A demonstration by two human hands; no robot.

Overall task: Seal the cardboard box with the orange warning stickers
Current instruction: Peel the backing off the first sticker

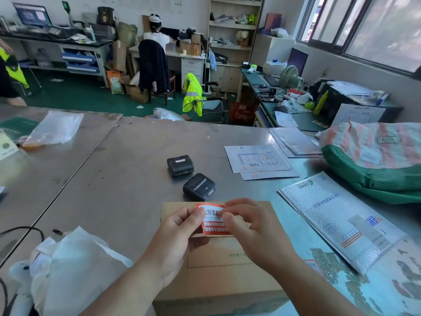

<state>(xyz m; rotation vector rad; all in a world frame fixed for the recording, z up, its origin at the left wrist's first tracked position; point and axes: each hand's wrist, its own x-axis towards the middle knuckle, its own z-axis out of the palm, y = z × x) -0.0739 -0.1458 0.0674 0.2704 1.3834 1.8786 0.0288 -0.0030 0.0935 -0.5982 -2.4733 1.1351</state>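
Observation:
A brown cardboard box (218,277) lies flat on the steel table right in front of me. Above its far half I hold an orange warning sticker (214,222) with a white band and printed characters. My left hand (180,233) pinches the sticker's left edge between thumb and fingers. My right hand (248,226) pinches its upper right corner. The sticker hangs slightly above the box top; whether any part touches the cardboard I cannot tell. My fingers hide part of its print.
Two small black label printers (180,165) (199,187) sit just beyond the box. A bubble mailer (337,220) and a green-and-striped sack (373,160) lie to the right, papers (259,160) behind. White plastic bags (68,270) lie at my left. A person sits at a far desk.

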